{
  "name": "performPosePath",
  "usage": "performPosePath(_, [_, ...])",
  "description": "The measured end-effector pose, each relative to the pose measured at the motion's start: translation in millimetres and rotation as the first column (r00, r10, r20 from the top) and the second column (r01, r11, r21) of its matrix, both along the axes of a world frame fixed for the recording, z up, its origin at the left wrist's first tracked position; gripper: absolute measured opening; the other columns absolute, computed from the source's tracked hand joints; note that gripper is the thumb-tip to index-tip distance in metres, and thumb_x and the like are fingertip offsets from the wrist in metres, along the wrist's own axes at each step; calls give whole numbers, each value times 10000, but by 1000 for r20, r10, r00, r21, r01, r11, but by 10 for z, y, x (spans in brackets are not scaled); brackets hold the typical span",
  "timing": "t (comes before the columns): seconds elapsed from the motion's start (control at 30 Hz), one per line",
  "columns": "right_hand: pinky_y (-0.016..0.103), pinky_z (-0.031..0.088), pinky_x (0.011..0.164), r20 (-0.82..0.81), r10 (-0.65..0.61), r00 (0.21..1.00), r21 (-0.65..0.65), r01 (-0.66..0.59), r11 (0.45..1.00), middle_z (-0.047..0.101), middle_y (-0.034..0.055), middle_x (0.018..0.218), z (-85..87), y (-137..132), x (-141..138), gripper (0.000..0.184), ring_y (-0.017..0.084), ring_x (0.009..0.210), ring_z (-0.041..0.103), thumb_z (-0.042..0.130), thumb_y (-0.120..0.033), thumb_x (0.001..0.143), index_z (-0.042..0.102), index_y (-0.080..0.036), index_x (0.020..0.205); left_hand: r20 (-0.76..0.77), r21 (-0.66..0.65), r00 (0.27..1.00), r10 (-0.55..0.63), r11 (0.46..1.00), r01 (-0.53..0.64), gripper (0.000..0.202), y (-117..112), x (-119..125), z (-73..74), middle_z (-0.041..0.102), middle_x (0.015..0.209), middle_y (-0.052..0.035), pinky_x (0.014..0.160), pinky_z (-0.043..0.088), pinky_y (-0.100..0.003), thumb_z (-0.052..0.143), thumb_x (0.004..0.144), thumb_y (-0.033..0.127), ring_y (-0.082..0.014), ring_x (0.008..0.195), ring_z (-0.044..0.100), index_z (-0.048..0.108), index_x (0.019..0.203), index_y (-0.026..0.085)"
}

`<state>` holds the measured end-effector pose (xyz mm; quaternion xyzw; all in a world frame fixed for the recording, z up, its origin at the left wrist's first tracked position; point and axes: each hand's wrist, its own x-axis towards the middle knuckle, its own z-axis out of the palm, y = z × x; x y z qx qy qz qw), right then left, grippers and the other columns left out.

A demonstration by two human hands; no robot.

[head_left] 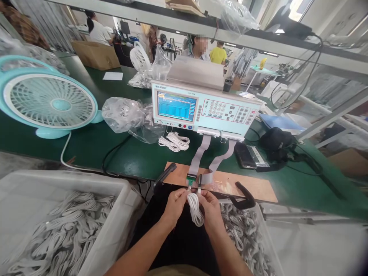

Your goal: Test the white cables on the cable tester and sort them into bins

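Note:
A coiled white cable hangs between my hands at the table's front edge. My left hand pinches one end of it at a small green circuit board. Closed on the other end, my right hand is at a dark connector. Whether the plugs are fully seated is too small to tell. Two grey ribbon cables run from these connectors up to a bench tester with a lit blue screen.
Bins of coiled cables stand at left and right. Two white cable coils lie before the tester. A turquoise fan is at left, bagged cables beside it. Black clamps flank a brown board. Several people are beyond.

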<state>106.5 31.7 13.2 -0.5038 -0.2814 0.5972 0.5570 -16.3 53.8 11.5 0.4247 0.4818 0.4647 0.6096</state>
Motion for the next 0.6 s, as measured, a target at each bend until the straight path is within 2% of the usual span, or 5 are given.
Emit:
performPosePath(0.17, [230, 375, 563, -4, 12, 1000, -4, -12, 1000, 612, 9, 660, 0, 9, 11, 191, 126, 580, 491, 717, -337, 690, 673, -166, 763, 36, 43, 999, -1, 999, -1, 299, -42, 18, -47, 543, 575, 13, 557, 360, -212, 557, 787, 369, -109, 564, 445, 595, 605, 134])
performPosePath(0.27, [230, 381, 580, 19, 49, 999, 11, -50, 999, 609, 14, 681, 23, 13, 36, 208, 127, 591, 487, 712, -344, 701, 678, -158, 787, 56, 57, 998, 13, 998, -16, 299, -55, 42, -81, 536, 580, 14, 557, 370, -211, 556, 790, 382, -111, 567, 453, 597, 621, 138])
performPosePath(0.43, [249, 405, 630, -4, 98, 995, 30, -98, 995, 638, 32, 767, 40, -3, 52, 225, 152, 653, 518, 684, -347, 744, 674, -169, 881, 33, 43, 994, 102, 994, -104, 336, -68, 116, -99, 473, 552, 29, 524, 364, -207, 550, 790, 399, -99, 530, 411, 541, 561, 153])
performPosePath(0.6, [244, 409, 635, 16, 94, 995, 17, -94, 995, 650, 26, 780, 20, -5, 54, 207, 151, 657, 527, 683, -339, 749, 676, -179, 880, 36, 52, 993, 115, 992, -116, 336, -68, 129, -114, 522, 595, 14, 546, 393, -220, 533, 789, 448, -121, 566, 461, 577, 619, 162])
